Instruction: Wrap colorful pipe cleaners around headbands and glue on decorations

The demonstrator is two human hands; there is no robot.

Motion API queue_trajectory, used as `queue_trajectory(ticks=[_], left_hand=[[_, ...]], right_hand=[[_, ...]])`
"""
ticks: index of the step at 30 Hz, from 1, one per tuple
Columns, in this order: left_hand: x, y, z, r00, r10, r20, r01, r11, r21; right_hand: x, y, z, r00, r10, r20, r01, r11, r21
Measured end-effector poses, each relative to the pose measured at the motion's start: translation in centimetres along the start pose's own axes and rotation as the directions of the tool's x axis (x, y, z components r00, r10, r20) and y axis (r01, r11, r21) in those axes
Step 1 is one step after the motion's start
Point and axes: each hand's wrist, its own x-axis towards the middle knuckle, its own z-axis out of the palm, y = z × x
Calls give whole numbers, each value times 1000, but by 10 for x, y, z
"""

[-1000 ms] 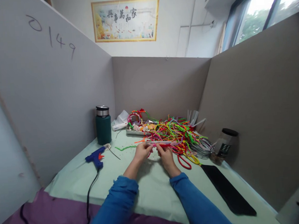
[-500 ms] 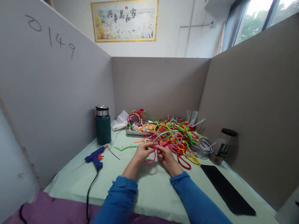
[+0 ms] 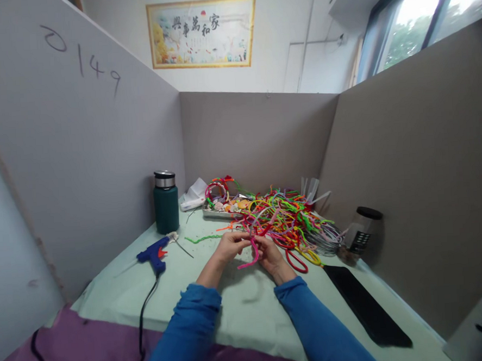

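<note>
Centrally, in front of a tangled heap (image 3: 286,210) of fuzzy, many-coloured strands, the left hand (image 3: 232,246) reaches inward, palm down; whether its fingertips pinch or merely touch cannot be told. Next, a fuzzy pink stem (image 3: 255,252) hangs in a hook, its free end lower than half a second earlier. Rightmost, the right hand (image 3: 271,258), fingers curled, pinches this stem near its top.

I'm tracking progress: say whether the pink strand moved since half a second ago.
Yes; the pink strand hangs lower in view, farther right of the blue glue gun.
</note>
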Motion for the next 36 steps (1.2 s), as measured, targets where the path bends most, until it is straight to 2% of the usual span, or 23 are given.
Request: queue_trajectory(ticks=[10,17,21,26,30,33,36], left_hand=[[-1,-2,0,999,18,34,-18,1000,11],[0,-3,2,998,57,-38,-54,996,73],[0,-2,4,991,96,-95,-81,986,148],[-2,0,7,976,132,-173,-91,970,224],[2,-6,8,956,101,-274,-33,969,243],[4,-9,7,936,7,-353,78,972,224],[3,-7,4,916,-90,-391,198,949,244]], right_hand=[[-2,-1,1,998,48,44,-48,999,-8],[-6,-4,4,986,92,140,-91,996,-14],[-5,-3,5,994,52,99,-51,999,-8],[-2,1,5,999,-44,3,44,998,-35],[-3,4,10,980,-192,-62,177,966,-190],[-6,7,14,915,-396,-78,330,847,-418],[-10,9,18,811,-585,-18,453,647,-613]])
